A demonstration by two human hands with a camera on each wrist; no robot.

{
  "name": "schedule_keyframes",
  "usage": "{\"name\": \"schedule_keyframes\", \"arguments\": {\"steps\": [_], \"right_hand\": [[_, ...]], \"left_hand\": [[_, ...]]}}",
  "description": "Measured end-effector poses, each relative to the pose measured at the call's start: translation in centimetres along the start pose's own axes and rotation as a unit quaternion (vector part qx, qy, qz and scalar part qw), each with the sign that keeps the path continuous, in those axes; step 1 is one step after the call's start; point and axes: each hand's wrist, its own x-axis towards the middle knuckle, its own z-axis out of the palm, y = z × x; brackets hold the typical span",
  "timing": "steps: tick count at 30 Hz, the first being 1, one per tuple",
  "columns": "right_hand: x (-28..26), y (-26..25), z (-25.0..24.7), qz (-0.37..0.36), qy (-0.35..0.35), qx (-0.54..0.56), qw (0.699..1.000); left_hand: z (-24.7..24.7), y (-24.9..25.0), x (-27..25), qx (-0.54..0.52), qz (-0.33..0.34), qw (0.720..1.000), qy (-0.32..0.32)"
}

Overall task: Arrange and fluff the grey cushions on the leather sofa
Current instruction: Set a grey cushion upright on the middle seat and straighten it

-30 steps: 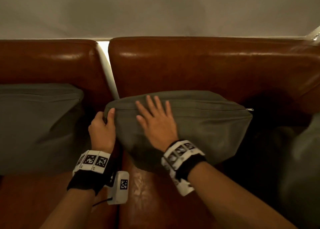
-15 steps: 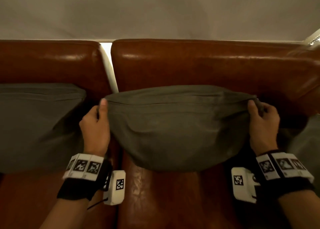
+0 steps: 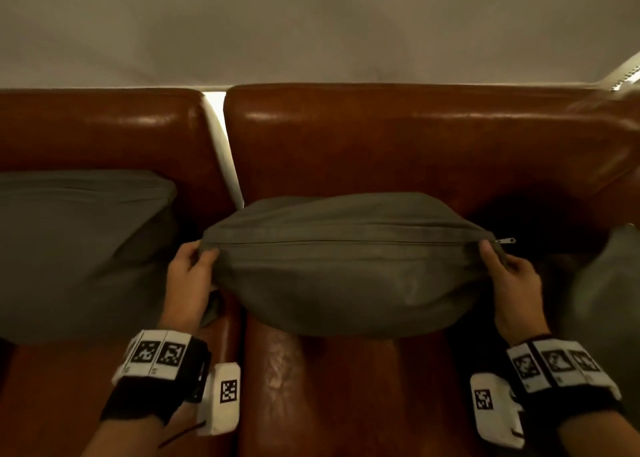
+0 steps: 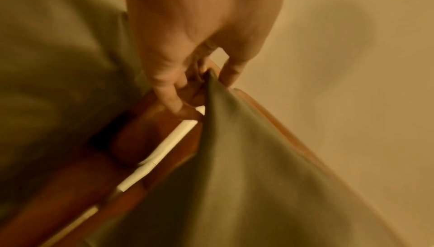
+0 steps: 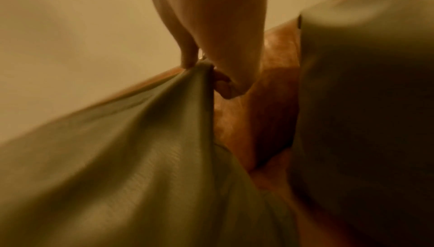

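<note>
A grey cushion [image 3: 346, 269] stands on the brown leather sofa [image 3: 381, 151], its zip edge up, leaning toward the backrest. My left hand [image 3: 194, 266] pinches its top left corner, and my right hand [image 3: 505, 266] pinches the top right corner beside the zip pull [image 3: 505, 240]. In the left wrist view my left hand [image 4: 199, 76] grips the pointed corner of the grey cushion [image 4: 234, 176]. In the right wrist view my right hand [image 5: 206, 67] holds the corner of the grey cushion [image 5: 140, 139]. A second grey cushion [image 3: 79, 248] leans on the left seat.
A third grey cushion [image 3: 606, 283] shows at the right edge. A white strip [image 3: 225, 158] runs in the gap between the two backrest sections. A plain pale wall [image 3: 311, 23] rises behind the sofa. Bare leather seat [image 3: 329, 387] lies in front of the held cushion.
My right hand left the cushion's face and took the top right corner. The cushion has since dropped lower and tipped toward me, and its zip edge now faces up.
</note>
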Motion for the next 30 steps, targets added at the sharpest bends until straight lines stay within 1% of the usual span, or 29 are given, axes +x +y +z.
{"name": "schedule_keyframes", "arguments": {"steps": [1,5,7,9,11,13,14,15,16,18,19,21,22,23,25,26,27,28,29,30], "right_hand": [[0.1,-0.3,-0.1,0.006,-0.007,0.012,1.000],[-0.1,-3.3,-0.6,-0.066,-0.031,-0.002,0.997],[0.1,-4.0,-1.0,-0.073,-0.041,0.011,0.996],[0.8,-3.6,-1.5,-0.064,-0.042,0.017,0.997],[1.2,-3.1,-2.0,-0.040,-0.032,0.021,0.998],[1.4,-3.0,-2.3,-0.031,-0.021,0.023,0.999],[1.4,-3.2,-2.4,-0.031,-0.021,0.027,0.999],[1.4,-3.6,-2.4,-0.033,-0.024,0.028,0.999],[1.3,-4.1,-2.4,-0.037,-0.028,0.026,0.999],[1.2,-5.3,-2.7,-0.056,-0.031,0.031,0.997],[1.4,-5.8,-2.9,-0.068,-0.028,0.043,0.996],[1.9,-5.9,-3.2,-0.081,-0.018,0.055,0.995],[2.1,-5.5,-3.0,-0.091,-0.022,0.035,0.995],[2.5,-4.8,-2.6,-0.096,-0.031,0.001,0.995],[3.2,-2.9,-1.6,-0.083,-0.034,-0.085,0.992],[3.4,-2.1,-1.1,-0.075,-0.024,-0.134,0.988],[3.6,-1.8,-0.7,-0.078,-0.012,-0.168,0.983],[3.6,-2.0,-0.4,-0.091,-0.012,-0.179,0.980],[3.4,-2.3,-0.2,-0.118,-0.032,-0.180,0.976],[3.1,-2.7,-0.2,-0.149,-0.071,-0.190,0.968]], "left_hand": [[0.3,0.3,-0.3,-0.008,0.003,1.000,0.007],[0.2,3.0,-1.3,-0.009,0.109,0.993,0.055],[-0.7,4.4,-0.8,-0.007,0.135,0.987,0.082],[-1.6,4.8,0.4,-0.007,0.131,0.988,0.086],[-1.4,4.1,1.3,0.018,0.080,0.995,0.056],[0.1,3.0,1.0,0.042,0.019,0.999,-0.014],[1.1,2.4,0.5,0.039,0.007,0.998,-0.052],[1.9,1.9,0.2,0.027,0.017,0.997,-0.075],[2.5,1.5,-0.1,0.028,0.047,0.996,-0.075],[2.5,2.0,-0.8,0.054,0.110,0.991,-0.045],[2.1,2.2,-0.7,0.052,0.127,0.990,-0.027],[0.7,1.9,-0.2,0.015,0.125,0.992,0.004],[0.2,1.5,0.3,0.003,0.114,0.993,0.013],[-0.2,0.9,0.9,0.013,0.098,0.995,0.018],[-0.2,0.1,1.7,0.083,0.064,0.994,-0.008],[0.1,-0.2,2.0,0.110,0.047,0.993,-0.017],[0.4,-0.1,2.0,0.110,0.040,0.993,-0.024],[0.7,0.3,2.0,0.088,0.043,0.995,-0.032],[1.0,0.9,1.9,0.059,0.056,0.996,-0.044],[1.1,1.5,1.8,0.054,0.082,0.993,-0.061]]}}
